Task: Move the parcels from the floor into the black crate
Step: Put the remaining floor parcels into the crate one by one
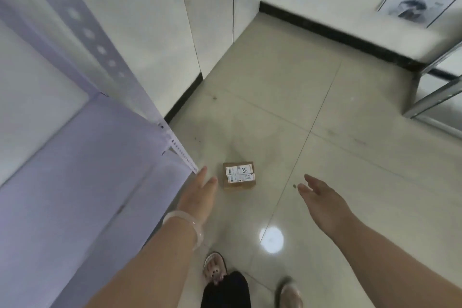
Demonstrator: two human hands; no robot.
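A small brown cardboard parcel (239, 175) with white shipping labels and handwritten numbers lies on the tiled floor near the foot of a shelf. My left hand (200, 194), with a pale bangle on the wrist, reaches down just left of the parcel, fingers straight, not touching it. My right hand (318, 192) is stretched out to the right of the parcel, fingers relaxed and empty. Both hands hover above the floor. No black crate is in view.
A pale purple metal shelf unit (82, 157) fills the left side, its perforated post (175, 144) close to my left hand. White wall panels stand behind. A metal-framed bench (430, 57) is at the right. My feet (215, 267) are at the bottom edge.
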